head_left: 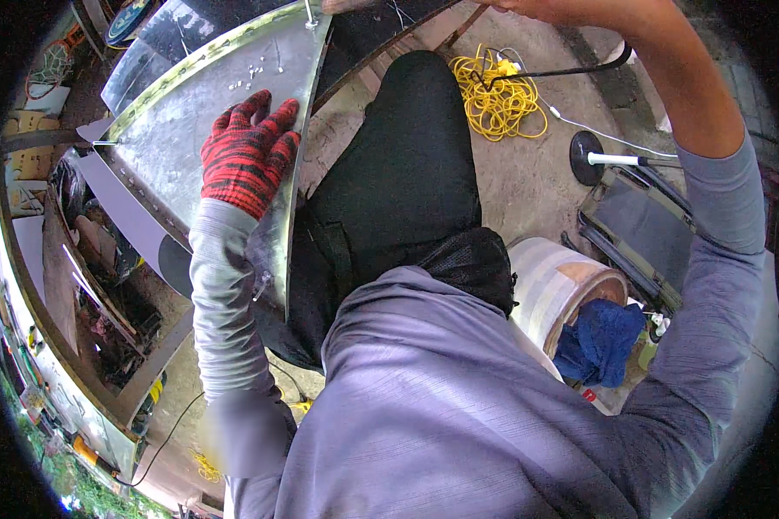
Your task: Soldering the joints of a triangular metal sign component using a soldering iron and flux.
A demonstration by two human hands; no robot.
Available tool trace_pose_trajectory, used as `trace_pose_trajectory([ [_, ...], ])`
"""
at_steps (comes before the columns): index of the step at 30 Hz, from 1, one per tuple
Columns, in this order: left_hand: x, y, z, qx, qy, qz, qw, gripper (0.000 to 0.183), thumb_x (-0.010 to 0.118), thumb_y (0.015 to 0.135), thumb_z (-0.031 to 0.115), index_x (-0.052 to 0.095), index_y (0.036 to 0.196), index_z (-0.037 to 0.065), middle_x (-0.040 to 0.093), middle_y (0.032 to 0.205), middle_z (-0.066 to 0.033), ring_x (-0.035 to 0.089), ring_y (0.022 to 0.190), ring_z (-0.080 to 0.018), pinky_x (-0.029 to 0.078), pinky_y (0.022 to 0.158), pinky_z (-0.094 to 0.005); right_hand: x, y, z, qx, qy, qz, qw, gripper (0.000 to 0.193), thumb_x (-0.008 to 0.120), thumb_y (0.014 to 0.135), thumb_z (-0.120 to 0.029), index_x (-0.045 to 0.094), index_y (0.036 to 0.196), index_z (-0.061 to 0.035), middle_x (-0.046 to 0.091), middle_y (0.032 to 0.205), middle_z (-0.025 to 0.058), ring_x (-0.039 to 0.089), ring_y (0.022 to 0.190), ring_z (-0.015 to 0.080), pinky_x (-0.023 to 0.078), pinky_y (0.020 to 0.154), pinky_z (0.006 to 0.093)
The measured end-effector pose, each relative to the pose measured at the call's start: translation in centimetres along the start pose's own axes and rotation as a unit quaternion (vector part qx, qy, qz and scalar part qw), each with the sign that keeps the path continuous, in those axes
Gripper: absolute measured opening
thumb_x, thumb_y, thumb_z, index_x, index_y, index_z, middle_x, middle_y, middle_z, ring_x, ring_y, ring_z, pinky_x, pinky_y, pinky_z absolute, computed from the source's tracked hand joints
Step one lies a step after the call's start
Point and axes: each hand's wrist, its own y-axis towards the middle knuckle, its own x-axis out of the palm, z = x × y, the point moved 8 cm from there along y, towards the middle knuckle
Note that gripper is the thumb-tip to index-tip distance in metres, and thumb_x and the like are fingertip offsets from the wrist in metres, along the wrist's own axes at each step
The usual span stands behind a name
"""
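Note:
My left hand (249,156), in a red and black striped knit glove, rests with fingers spread on a grey wedge-shaped metal panel (169,143). The panel leans by my left thigh, and a pale greenish strip (190,65) runs along its curved far edge. Several small white bits (249,76) lie beyond my fingertips. A thin metal rod (310,12) stands up at the panel's far corner. My bare right hand (532,7) reaches to the top edge of the picture; its fingers are cut off there, so whatever it holds is hidden.
A tangled yellow cord (502,93) lies on the concrete floor ahead. To my right stand a white drum (537,268) with a dark blue cloth (601,342), a round black base with a white pole (587,158), and a dark folded frame (636,225). Scrap fills a curved-edged structure (56,333) at left.

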Motion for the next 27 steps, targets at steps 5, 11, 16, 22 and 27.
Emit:
trace_pose_trajectory([
  [5, -0.5, 0.0, 0.3, 0.001, -0.006, 0.005, 1.0, 0.05, 0.065, 0.095, 0.03, 0.061, 0.145, 0.036, 0.051, 0.156, -0.007, 0.048, 0.138, -0.0382, 0.04, 0.117, -0.0485, 0.4, 0.2, 0.1, -0.008, -0.014, -0.011, 1.0, 0.037, 0.058, 0.1, -0.019, 0.058, 0.076, 0.0103, 0.049, 0.061, 0.0187, 0.05, 0.055, 0.032, 0.043, 0.059, 0.0496],
  [11, 0.2, 0.2, 0.1, 0.019, -0.023, 0.014, 0.999, 0.05, 0.065, 0.096, 0.031, 0.061, 0.145, 0.034, 0.052, 0.155, -0.0089, 0.048, 0.14, -0.0372, 0.037, 0.119, -0.0477, 0.0, 0.1, -0.5, -0.02, -0.027, -0.005, 0.999, 0.034, 0.058, 0.098, -0.016, 0.06, 0.078, 0.0105, 0.05, 0.061, 0.019, 0.051, 0.056, 0.0333, 0.044, 0.059, 0.0499],
  [16, -0.3, 0.0, 0.1, 0.007, -0.011, -0.001, 1.0, 0.049, 0.063, 0.097, 0.033, 0.06, 0.146, 0.035, 0.051, 0.155, -0.0093, 0.048, 0.14, -0.0378, 0.036, 0.119, -0.0479, -0.3, 0.1, -1.1, -0.025, -0.036, -0.009, 0.999, 0.034, 0.058, 0.099, -0.017, 0.061, 0.078, 0.01, 0.052, 0.062, 0.0186, 0.051, 0.056, 0.0324, 0.044, 0.059, 0.0493],
  [22, -0.4, 0.1, 0.3, -0.012, -0.012, -0.009, 1.0, 0.05, 0.064, 0.096, 0.032, 0.06, 0.145, 0.035, 0.052, 0.155, -0.0083, 0.048, 0.139, -0.0374, 0.037, 0.119, -0.048, 0.9, 0.7, 1.3, 0.019, 0.002, -0.026, 0.999, 0.036, 0.058, 0.1, -0.019, 0.059, 0.077, 0.0087, 0.048, 0.06, 0.016, 0.046, 0.054, 0.0278, 0.041, 0.057, 0.0481],
  [27, -0.4, -0.1, 0.1, 0.022, -0.016, 0.026, 0.999, 0.05, 0.068, 0.094, 0.035, 0.063, 0.143, 0.031, 0.055, 0.152, -0.0139, 0.05, 0.136, -0.0415, 0.042, 0.114, -0.0492, 1.0, 0.7, 1.3, -0.018, 0.026, -0.007, 0.999, 0.037, 0.057, 0.101, -0.02, 0.056, 0.076, 0.0079, 0.045, 0.06, 0.0144, 0.043, 0.054, 0.0254, 0.039, 0.057, 0.047],
])
